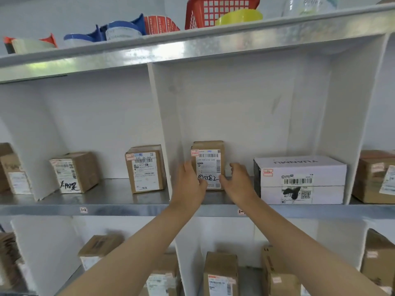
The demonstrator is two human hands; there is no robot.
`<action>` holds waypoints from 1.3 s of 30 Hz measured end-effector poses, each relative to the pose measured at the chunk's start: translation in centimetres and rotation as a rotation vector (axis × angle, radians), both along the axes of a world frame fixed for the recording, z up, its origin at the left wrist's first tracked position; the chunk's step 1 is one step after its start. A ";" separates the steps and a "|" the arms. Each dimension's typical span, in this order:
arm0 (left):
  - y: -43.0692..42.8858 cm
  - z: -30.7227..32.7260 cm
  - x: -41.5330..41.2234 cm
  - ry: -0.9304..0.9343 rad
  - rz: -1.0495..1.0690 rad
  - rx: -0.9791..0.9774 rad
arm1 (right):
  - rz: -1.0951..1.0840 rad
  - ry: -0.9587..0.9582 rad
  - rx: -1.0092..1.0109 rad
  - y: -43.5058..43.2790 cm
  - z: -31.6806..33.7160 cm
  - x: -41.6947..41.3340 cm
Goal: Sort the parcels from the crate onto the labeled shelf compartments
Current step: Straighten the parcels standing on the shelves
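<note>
A small brown parcel (210, 159) with a white shipping label and black handwriting stands upright at the left of the middle shelf compartment. My left hand (188, 184) holds its left side, the thumb lying across the lower front label. My right hand (237, 182) is at its right side: the thumb touches the lower right corner, while the loosely curled fingers stay a little apart from the box. A small compartment tag (241, 212) sits on the shelf's front edge (128, 208) below, partly hidden by my right forearm. The crate is not in view.
A white box (299, 167) fills the right of the same compartment. A white divider (162, 124) separates it from the left compartment, which holds two brown parcels (145, 169) (74, 171). More parcels sit on the lower shelf. Tape rolls and a red basket (220, 11) are on top.
</note>
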State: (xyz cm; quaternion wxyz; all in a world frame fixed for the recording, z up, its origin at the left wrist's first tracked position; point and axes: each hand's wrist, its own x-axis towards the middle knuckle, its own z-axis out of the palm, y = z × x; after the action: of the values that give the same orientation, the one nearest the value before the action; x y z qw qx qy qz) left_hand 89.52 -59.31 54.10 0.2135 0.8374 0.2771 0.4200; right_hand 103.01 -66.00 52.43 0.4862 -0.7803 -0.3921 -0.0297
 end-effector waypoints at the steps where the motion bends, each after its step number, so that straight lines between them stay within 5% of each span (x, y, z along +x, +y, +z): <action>1: -0.2 0.4 -0.4 -0.010 0.008 0.037 | -0.004 -0.017 0.007 -0.5 0.4 -0.6; 10: -4.2 1.2 0.1 -0.060 -0.152 0.082 | -0.133 -0.245 0.178 -10.0 3.9 -2.6; 19: -8.7 -0.9 6.1 0.087 -0.264 -0.174 | -0.463 -0.207 -0.105 -19.5 2.1 2.5; 39: -7.6 -1.4 13.9 0.137 -0.100 -0.149 | -0.153 -0.060 -0.241 -16.9 0.1 10.5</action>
State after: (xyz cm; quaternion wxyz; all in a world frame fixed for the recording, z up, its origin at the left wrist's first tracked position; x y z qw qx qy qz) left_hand 103.38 -66.92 52.70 0.2765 0.8587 0.2796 0.3288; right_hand 113.50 -82.95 52.51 0.3734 -0.8595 -0.3466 -0.0425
